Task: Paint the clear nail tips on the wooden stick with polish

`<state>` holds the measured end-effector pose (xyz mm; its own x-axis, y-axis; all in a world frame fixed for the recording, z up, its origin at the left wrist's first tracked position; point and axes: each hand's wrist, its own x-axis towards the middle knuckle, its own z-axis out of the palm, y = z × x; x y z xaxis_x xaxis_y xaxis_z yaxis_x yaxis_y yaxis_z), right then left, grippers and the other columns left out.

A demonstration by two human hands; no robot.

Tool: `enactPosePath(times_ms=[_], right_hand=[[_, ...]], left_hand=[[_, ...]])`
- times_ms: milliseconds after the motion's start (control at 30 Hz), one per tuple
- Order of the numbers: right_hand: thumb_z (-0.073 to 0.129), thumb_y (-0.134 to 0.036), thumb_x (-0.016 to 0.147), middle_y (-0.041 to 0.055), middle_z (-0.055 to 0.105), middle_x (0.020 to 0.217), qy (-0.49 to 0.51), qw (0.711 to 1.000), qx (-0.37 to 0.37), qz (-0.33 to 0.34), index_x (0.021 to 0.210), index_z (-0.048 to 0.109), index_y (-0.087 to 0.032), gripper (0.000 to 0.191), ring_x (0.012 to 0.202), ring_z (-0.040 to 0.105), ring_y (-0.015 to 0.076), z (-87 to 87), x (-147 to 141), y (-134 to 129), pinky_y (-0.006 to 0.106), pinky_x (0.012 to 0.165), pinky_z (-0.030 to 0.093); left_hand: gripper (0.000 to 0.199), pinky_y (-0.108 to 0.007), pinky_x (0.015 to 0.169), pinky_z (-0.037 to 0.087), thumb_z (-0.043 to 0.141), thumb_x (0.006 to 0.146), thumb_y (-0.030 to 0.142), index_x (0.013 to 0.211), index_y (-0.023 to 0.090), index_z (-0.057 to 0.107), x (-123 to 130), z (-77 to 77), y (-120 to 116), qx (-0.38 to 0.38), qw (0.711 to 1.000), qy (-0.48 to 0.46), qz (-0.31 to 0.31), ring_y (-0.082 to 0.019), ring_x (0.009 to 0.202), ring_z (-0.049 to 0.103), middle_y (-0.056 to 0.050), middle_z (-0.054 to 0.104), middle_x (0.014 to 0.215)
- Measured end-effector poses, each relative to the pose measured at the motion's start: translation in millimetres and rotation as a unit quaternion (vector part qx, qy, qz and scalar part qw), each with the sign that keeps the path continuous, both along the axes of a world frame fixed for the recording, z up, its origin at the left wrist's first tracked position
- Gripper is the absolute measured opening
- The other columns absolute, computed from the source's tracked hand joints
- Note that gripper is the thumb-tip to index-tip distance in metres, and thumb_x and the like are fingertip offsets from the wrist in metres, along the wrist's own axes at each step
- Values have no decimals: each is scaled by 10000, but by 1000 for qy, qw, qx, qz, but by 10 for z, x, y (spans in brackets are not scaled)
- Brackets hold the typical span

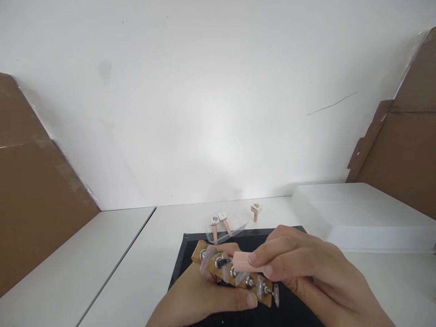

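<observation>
My left hand grips a tan, rough-surfaced strip, its thumb along the near edge. Round metal studs run along the strip, and several translucent pale pink false nails stick out from them at different angles. My right hand pinches the pink cylindrical handle of a nail polish brush between thumb and fingers. Its dark tip points left, over the nails near the second stud; whether it touches a nail I cannot tell. Part of the strip's underside is hidden by my left hand.
Beneath my hands lies a black mat. Behind it, a clear tray holds two white square pieces with pink stems; a similar piece stands right. A white box is at right, cardboard panels at both sides.
</observation>
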<state>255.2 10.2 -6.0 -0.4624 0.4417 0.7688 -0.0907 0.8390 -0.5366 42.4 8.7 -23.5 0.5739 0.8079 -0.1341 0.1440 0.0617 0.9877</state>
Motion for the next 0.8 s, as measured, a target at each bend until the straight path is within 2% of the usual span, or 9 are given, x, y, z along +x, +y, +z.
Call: enactPosePath(times_ms=[133,233,300,467,533,667,800], right_hand=[[473,6,930,26,788,1131,-24,998,60,-18,1211,634,-326,465,851,747,175,80,29,-44,308,738,592],[438,-137,1015,60,814,1010,-37,993,107,-29,1184,638,-292,304,721,746,173,147,31,-81,299,643,588],[398,-232,1046,54,820,943,-40,991,123,-41,1130,647,-275,266,664,731,165,164,25,-94,290,608,581],[385,-264,1052,39,823,881,-35,989,134,-57,1022,670,-248,287,628,716,149,159,23,-105,264,599,576],[393,-250,1048,40,823,876,-36,990,129,-47,1054,675,-259,283,624,717,160,165,33,-104,281,615,587],[411,-227,1039,53,826,939,-55,991,119,-20,1147,668,-281,285,711,746,192,196,51,-94,331,745,613],[415,-239,1040,50,827,930,-53,992,111,-13,1124,686,-285,288,767,741,200,205,44,-99,325,733,619]], left_hand=[[254,-268,690,407,802,689,248,749,185,564,37,2,-34,1,999,-39,4,-133,749,506,41,537,745],[274,-258,649,416,815,660,250,707,188,553,78,14,-64,-8,999,-41,9,-124,702,494,48,525,699],[285,-249,622,416,834,627,251,690,185,563,97,27,-69,-10,999,-43,11,-124,691,491,43,532,698],[331,-230,586,390,861,585,232,688,181,550,108,47,-52,-29,997,-67,-6,-106,645,473,50,532,669],[337,-229,586,376,852,604,236,690,186,530,107,46,-50,-34,996,-78,-12,-93,615,450,60,516,644],[284,-258,608,365,812,668,304,696,180,558,112,56,-53,-22,997,-70,-37,-112,642,457,37,515,658],[291,-259,621,376,813,662,302,686,178,551,122,87,-53,-24,996,-74,-33,-125,680,479,27,529,690]])
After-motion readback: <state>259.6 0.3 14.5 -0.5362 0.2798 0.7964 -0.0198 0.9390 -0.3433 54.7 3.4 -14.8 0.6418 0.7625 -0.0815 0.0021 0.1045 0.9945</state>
